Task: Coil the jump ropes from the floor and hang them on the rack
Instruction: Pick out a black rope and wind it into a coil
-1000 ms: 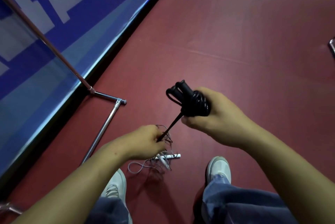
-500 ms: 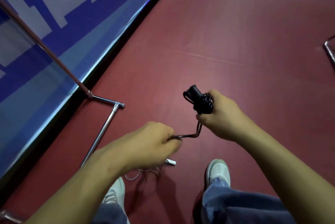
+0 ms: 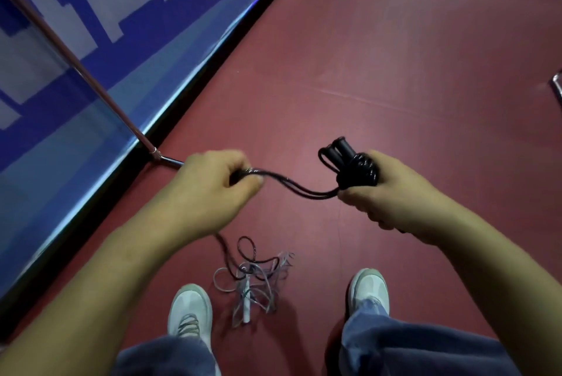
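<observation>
overhead, black jump rope point(image 3: 304, 190) spans between both hands point(image 3: 213, 187).

2 jmp ropes point(image 3: 360, 173) point(image 3: 247, 293), 2 hands point(image 3: 213, 190) point(image 3: 395, 197)

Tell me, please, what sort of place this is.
Probably a sports hall: a smooth red floor, a blue banner with white lettering along its edge, a half-coiled black jump rope, and tangled ropes on the floor.
</observation>
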